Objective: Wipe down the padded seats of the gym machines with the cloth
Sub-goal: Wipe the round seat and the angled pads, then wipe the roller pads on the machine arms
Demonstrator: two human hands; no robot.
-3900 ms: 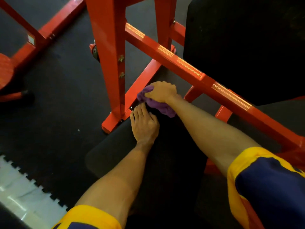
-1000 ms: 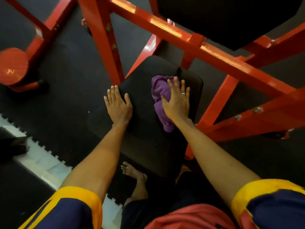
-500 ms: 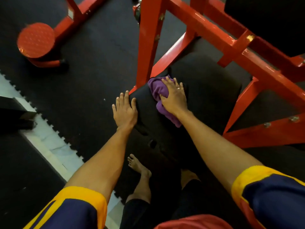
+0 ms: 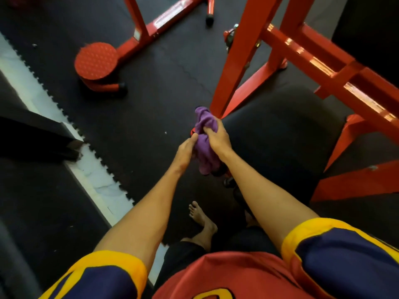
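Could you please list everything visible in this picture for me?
cloth: one, purple, bunched, centre
seat: one, black, just right of the cloth
machine frame: one, red, upper right, over the seat
second frame: one, red, top centre
round plate: one, red, upper left
floor mat: one, black, under the machines
floor strip: one, white, left
foot: one, bare, bottom centre
left hand: one, holding the cloth
right hand: one, gripping the cloth

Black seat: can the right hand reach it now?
Probably yes. The right hand, gripping the purple cloth with the left hand, is right beside the black seat, with nothing between them.
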